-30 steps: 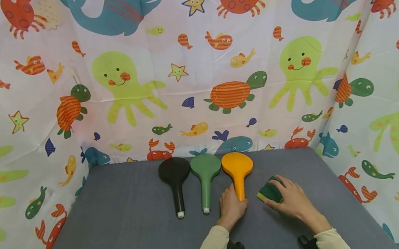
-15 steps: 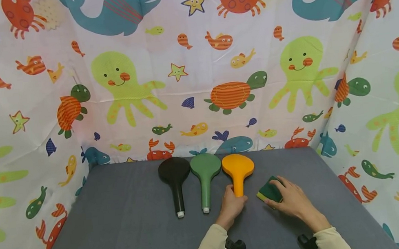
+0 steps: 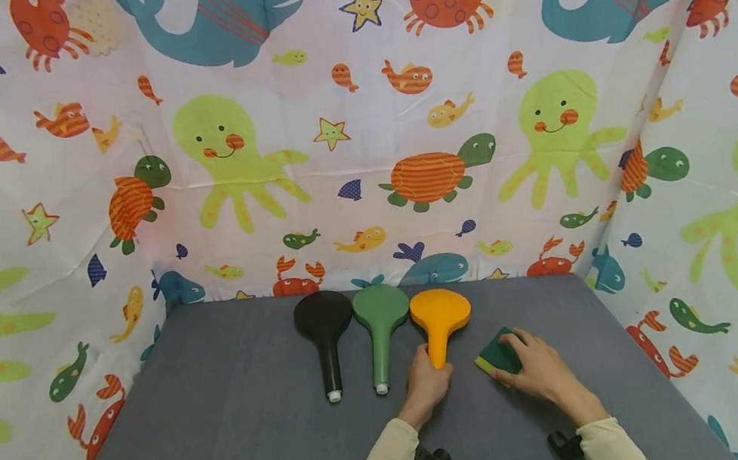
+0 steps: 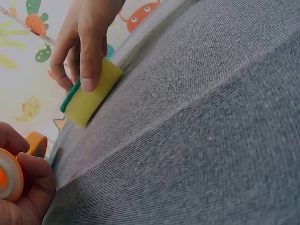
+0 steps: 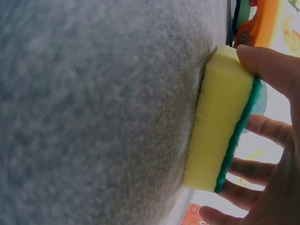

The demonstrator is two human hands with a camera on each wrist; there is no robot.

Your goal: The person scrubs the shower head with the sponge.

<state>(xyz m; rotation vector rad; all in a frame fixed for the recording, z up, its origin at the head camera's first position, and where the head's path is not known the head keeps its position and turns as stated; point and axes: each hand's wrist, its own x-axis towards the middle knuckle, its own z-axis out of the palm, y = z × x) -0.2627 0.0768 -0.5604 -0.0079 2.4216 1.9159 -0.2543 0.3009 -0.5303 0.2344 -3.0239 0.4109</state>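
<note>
My left hand [image 3: 426, 380] grips the handle of an orange paddle-shaped thing [image 3: 440, 310], whose rounded flat head points toward the back wall. In the left wrist view, the handle's pale round end [image 4: 8, 177] shows between thumb and fingers. My right hand [image 3: 543, 368] holds a yellow sponge with a green scouring side [image 3: 501, 351], thumb on one end and fingertips along the green face. Seen from the right wrist, the sponge [image 5: 220, 122] stands with its yellow part against the grey cloth.
A black paddle-shaped thing [image 3: 324, 325] and a green one [image 3: 381, 316] lie side by side left of the orange one, handles toward me. Grey cloth [image 3: 227, 428] covers the table. A sea-animal curtain [image 3: 347, 156] closes the back and both sides.
The orange paddle-shaped thing has come slightly toward me and tilted, its handle's end swinging left with my left hand. My right hand and the sponge have barely moved.
</note>
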